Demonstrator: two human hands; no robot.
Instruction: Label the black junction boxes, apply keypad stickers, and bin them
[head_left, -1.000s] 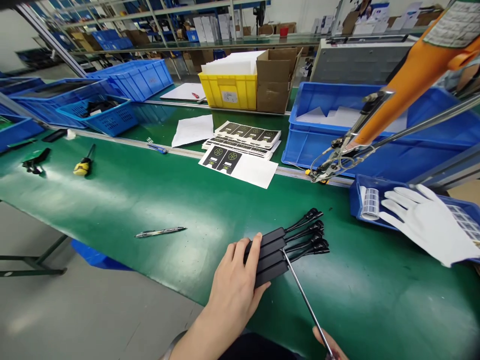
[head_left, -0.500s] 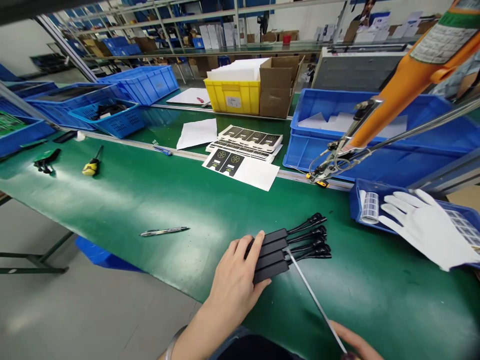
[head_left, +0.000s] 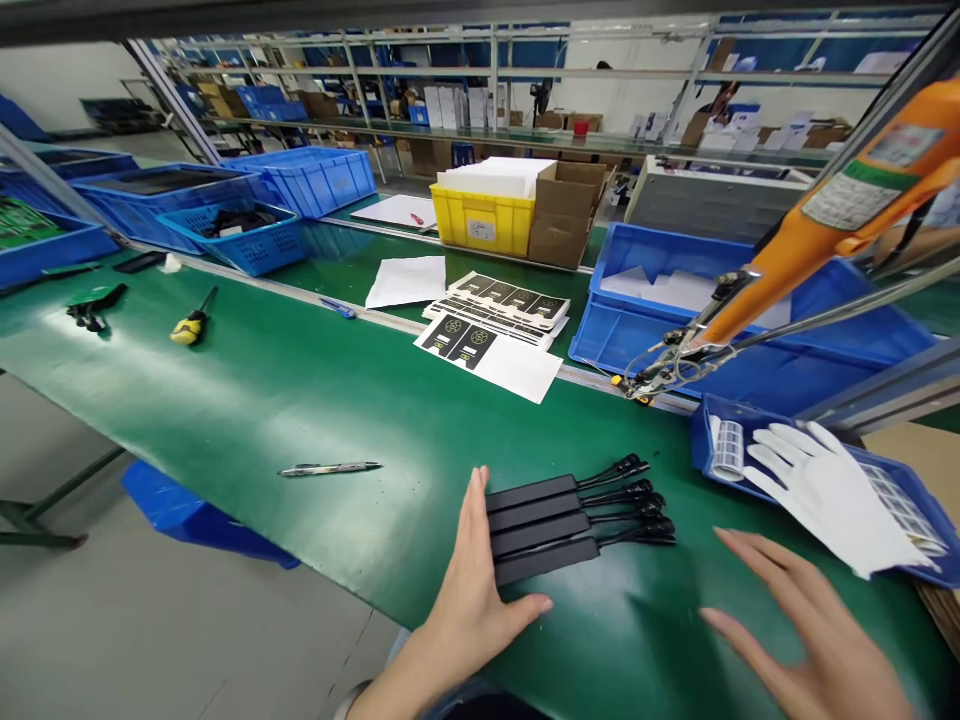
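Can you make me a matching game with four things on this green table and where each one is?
Things:
1. pen
2. white glove
3. yellow-handled screwdriver
4. black modules

Places:
A. lying over the small blue tray on the right
B. far off on the left part of the belt
C. between the left hand and the right hand
D. alone on the belt, left of the left hand

Pairs: 1-D, 2-A, 3-B, 4-C

Right hand blurred, cut off at edge.
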